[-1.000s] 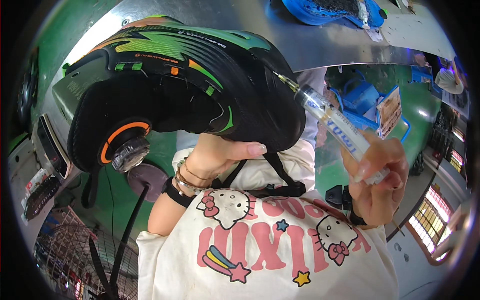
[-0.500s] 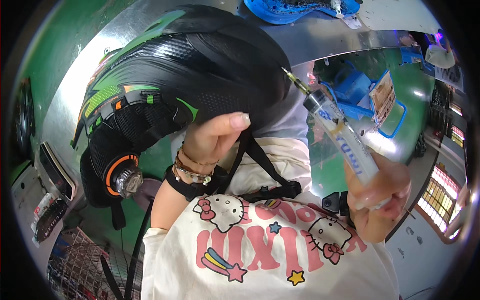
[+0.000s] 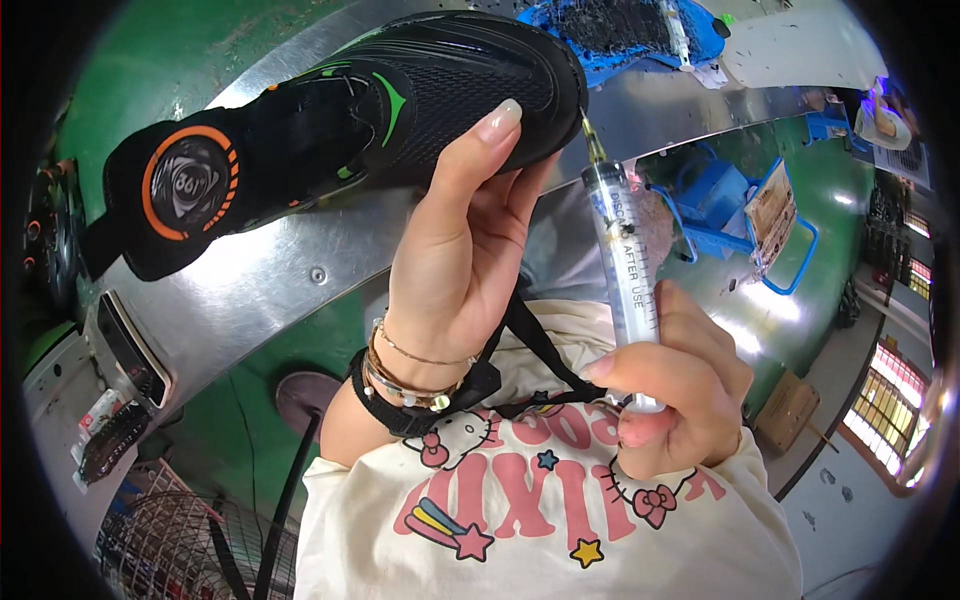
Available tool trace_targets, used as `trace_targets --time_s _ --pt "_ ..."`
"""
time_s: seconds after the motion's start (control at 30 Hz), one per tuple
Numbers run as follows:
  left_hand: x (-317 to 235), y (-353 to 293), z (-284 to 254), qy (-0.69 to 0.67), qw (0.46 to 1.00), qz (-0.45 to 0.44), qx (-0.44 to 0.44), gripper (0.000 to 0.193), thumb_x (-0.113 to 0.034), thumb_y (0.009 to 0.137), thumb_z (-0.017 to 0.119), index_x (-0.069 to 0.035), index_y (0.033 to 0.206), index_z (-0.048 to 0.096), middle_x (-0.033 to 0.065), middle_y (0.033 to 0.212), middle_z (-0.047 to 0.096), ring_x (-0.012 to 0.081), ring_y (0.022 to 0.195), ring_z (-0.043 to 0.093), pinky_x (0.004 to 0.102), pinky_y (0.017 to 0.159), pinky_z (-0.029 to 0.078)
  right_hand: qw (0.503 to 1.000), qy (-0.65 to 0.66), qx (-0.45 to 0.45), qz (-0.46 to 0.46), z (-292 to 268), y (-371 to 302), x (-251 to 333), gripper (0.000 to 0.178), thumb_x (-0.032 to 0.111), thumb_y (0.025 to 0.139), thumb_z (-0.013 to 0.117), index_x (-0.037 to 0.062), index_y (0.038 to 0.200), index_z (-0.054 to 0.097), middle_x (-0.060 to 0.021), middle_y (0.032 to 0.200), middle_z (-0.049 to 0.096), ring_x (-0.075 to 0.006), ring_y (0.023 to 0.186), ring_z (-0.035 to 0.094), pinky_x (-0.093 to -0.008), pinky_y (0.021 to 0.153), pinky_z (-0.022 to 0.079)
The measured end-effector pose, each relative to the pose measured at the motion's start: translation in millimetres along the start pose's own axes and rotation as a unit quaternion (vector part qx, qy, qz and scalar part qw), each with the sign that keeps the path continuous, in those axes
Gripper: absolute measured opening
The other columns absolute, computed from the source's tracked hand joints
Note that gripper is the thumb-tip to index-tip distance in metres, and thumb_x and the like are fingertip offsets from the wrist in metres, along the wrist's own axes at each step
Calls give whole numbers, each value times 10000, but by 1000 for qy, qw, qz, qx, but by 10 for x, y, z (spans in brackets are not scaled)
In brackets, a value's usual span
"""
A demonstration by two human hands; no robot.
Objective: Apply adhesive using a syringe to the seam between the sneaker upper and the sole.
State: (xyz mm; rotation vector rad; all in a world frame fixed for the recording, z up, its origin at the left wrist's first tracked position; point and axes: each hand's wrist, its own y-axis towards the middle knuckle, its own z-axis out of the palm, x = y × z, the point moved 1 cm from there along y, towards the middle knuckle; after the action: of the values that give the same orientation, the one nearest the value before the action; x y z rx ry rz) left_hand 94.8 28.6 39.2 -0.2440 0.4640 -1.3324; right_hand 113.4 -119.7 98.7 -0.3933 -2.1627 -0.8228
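My left hand (image 3: 465, 235) grips a black shoe (image 3: 440, 110) with green and orange accents near its toe. Its thumb lies on the shoe's side, and the other fingers go underneath, partly hidden. The toe points right, while the tongue with its round orange-ringed badge reaches left. Closed round the lower end of a clear syringe (image 3: 622, 260) is my right hand (image 3: 685, 385). The syringe stands nearly upright, and its thin needle tip (image 3: 590, 130) is at the edge of the shoe's toe; whether it touches cannot be made out.
Beneath the shoe runs a metal table (image 3: 320, 270). A blue tray (image 3: 570, 45) with black residue and another syringe (image 3: 677, 35) lie at the far side. A phone (image 3: 132, 350) rests at left, above a wire basket (image 3: 190, 530). A blue metal frame seat (image 3: 710, 200) stands at right.
The shoe has turned, its upper and badge now facing up. My right hand has moved left, bringing the syringe more upright with its needle at the toe edge.
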Motion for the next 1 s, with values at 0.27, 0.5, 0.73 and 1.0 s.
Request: trace_targets --time_s 0.27,0.5,0.73,1.0 --pt "33 -60 -119 13 1000 0 -28 193 -41 783 608 -27 974 587 58 975 611 148 952 570 306 866 463 989 56 -133 -11 -44 -5 -53 360 363 863 509 10 893 574 -59 610 536 -182 531 515 -295 519 419" --pt "22 -430 -534 116 991 -60 8 516 -19 690 640 41 1160 436 121 1132 521 224 1052 514 331 920 420 993 -57 8 -107 -96 458 -614 428 409 870 462 23 1055 465 -173 880 637 -326 870 573 -411 802 432" --pt "-44 -546 -660 73 987 -126 68 542 119 652 634 3 1152 460 81 1074 543 189 984 546 295 819 479 959 -127 160 -196 52 812 -677 389 374 861 481 35 1051 497 -125 936 651 -316 977 549 -405 906 352" --pt "-93 -529 -615 111 979 -166 50 546 142 658 621 20 1162 453 87 1099 540 190 1005 539 307 870 459 932 -220 196 -211 98 918 -507 387 430 844 479 74 964 573 -49 847 662 -251 845 533 -446 898 337"
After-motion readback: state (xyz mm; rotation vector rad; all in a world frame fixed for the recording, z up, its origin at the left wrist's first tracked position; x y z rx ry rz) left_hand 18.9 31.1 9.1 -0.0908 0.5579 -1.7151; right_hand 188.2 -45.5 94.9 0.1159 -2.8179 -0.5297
